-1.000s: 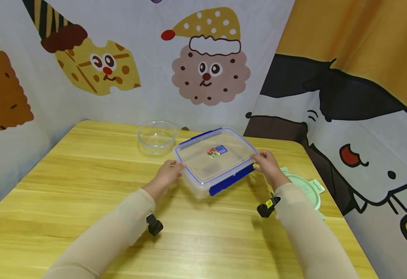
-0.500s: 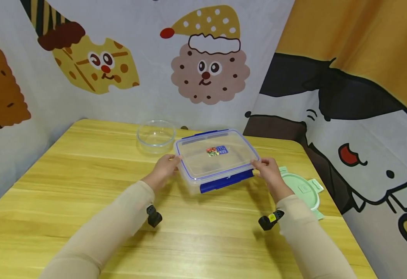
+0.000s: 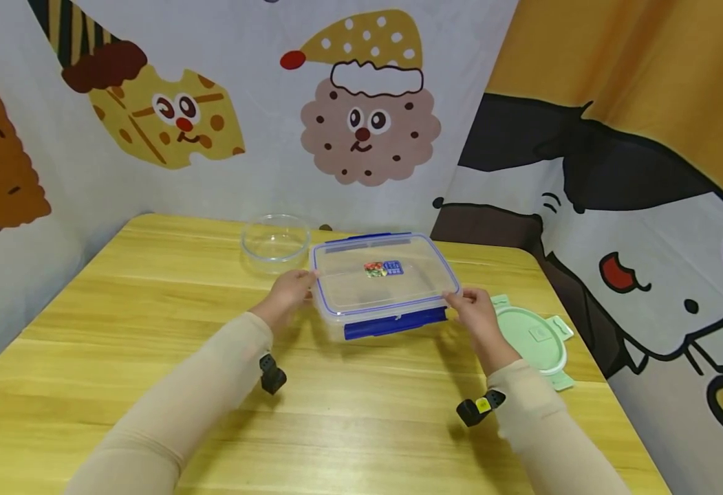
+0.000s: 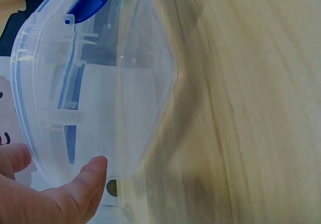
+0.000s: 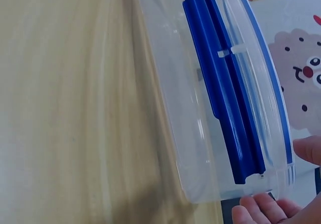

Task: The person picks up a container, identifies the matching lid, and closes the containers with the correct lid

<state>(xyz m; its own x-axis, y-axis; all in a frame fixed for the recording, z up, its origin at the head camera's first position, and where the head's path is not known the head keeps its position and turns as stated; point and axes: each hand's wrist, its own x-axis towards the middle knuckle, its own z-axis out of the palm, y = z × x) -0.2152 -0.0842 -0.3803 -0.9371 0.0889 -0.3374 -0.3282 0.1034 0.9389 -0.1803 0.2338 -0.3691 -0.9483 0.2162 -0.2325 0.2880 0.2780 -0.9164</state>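
A clear rectangular food container has a lid edged in blue, blue side latches and a small picture label. In the head view it sits mid-table, between both hands. My left hand grips its left end, thumb on the lid's rim and fingers beneath that rim. At the opposite end, my right hand holds the near right corner the same way. In the right wrist view the long blue latch hangs down along the side. Whether the container's bottom touches the table is hard to tell.
Behind the container's left end stands a round clear bowl. A round pale green lid with tabs lies to the right, partly behind the right forearm. The wooden table meets a cartoon-printed cloth at the back.
The container has turned, its near left corner swinging left, so its front latch lies more level across the view. My left hand moved slightly away; my right hand came slightly nearer.
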